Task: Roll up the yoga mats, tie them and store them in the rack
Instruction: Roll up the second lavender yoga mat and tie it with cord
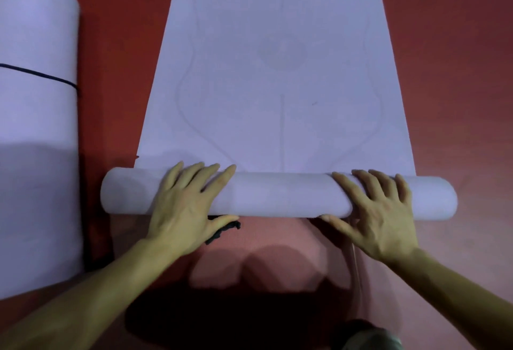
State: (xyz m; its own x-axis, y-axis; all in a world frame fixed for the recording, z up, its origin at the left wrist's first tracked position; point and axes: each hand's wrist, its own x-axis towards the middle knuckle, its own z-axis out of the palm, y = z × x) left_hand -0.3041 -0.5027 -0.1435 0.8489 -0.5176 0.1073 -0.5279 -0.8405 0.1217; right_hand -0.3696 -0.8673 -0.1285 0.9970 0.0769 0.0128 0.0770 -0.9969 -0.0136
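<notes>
On red floor (458, 72): lilac mat (277, 86) part-rolled into smooth cylinder; left grip (183, 205), right grip (374, 211) spread flat atop.

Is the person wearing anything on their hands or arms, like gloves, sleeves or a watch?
No. The left hand and right hand are bare: no gloves, and no rings that I can see. The left forearm and right forearm are bare too, with no sleeve, watch or bracelet in view up to the picture's edge.

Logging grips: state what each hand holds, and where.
Nothing is gripped: the left hand and right hand press flat on the mat roll, one toward each end.
</notes>
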